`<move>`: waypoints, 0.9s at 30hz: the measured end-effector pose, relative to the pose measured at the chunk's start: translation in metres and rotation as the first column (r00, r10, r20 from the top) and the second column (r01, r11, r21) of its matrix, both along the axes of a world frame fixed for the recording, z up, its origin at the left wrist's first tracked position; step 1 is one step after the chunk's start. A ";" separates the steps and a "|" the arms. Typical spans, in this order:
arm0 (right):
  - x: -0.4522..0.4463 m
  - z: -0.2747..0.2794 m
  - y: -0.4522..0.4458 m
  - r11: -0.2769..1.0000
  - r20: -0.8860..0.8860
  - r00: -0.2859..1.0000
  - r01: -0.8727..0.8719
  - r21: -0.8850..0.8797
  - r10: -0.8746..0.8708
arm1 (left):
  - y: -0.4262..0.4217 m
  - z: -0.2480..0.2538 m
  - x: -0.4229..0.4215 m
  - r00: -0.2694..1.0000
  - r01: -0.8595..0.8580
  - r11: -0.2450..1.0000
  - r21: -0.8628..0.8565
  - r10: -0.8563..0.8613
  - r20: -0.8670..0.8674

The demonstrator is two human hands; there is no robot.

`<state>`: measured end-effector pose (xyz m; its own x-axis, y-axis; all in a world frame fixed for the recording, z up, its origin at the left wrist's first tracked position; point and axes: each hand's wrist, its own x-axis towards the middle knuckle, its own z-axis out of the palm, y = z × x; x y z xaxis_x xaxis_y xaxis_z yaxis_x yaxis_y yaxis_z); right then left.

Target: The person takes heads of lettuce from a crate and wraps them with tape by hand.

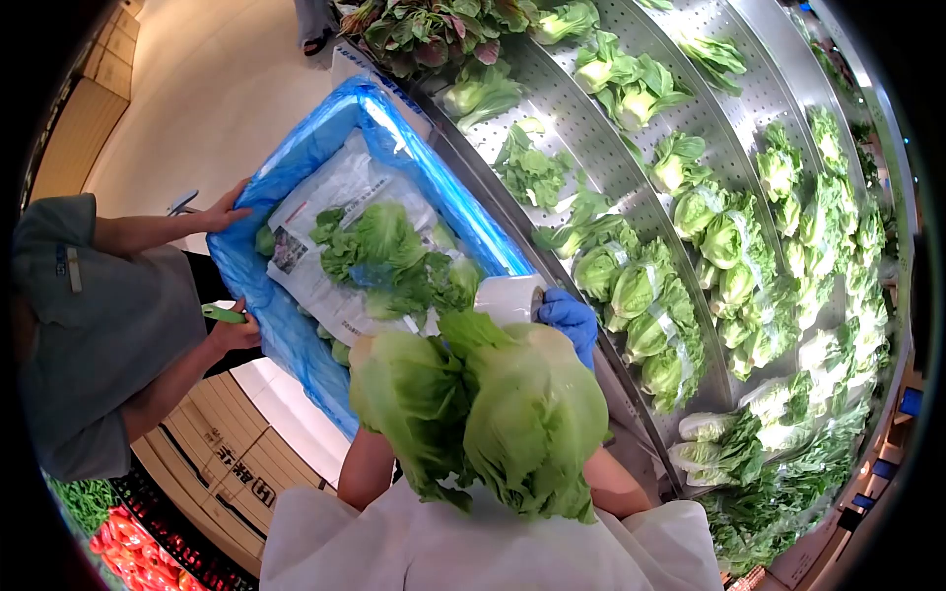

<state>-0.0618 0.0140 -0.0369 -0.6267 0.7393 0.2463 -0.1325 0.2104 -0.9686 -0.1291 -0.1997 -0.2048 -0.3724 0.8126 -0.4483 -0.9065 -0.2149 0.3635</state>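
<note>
Two large heads of lettuce are close to the camera, side by side, their leaves hanging down in front of my chest. My left forearm runs up behind them, and the lettuce hides my left hand. My right hand, in a blue glove, is closed at the end of a wide roll of whitish tape. The roll is beside the near right edge of a crate lined with blue plastic. Inside the crate, loose lettuce leaves lie on a printed white plastic bag.
At left a co-worker in a grey shirt has both hands at the crate, one with a green-handled tool. Stepped metal shelves hold leafy greens and wrapped lettuces on the right. Cardboard boxes and red peppers are lower left.
</note>
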 end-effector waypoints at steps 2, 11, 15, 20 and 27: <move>-0.002 -0.001 0.002 1.000 -0.011 1.000 -0.024 -0.013 0.024 | -0.005 -0.001 0.006 1.000 0.029 1.000 0.002 -0.029 0.008; -0.005 0.000 0.006 0.992 0.022 0.992 -0.128 0.009 0.128 | 0.001 -0.006 0.011 0.999 0.036 0.998 0.044 -0.037 0.014; 0.000 -0.006 0.002 0.977 0.021 0.979 -0.199 -0.082 0.201 | 0.000 -0.010 0.002 1.000 -0.016 0.999 0.046 0.016 0.003; -0.006 -0.017 -0.008 0.981 0.061 0.987 -0.137 -0.139 0.147 | 0.000 0.000 -0.019 0.875 0.002 0.972 -0.237 -0.116 -0.470; 0.006 -0.066 0.005 0.931 0.389 0.881 0.134 0.340 -0.269 | -0.029 -0.039 -0.026 0.948 -0.272 0.961 -0.048 0.277 0.156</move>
<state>-0.0556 0.0187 -0.1027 -0.5650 0.7957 0.2182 0.3510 0.4711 -0.8092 -0.1553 -0.2288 -0.2442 -0.5015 0.6763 -0.5396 -0.8603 -0.4560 0.2280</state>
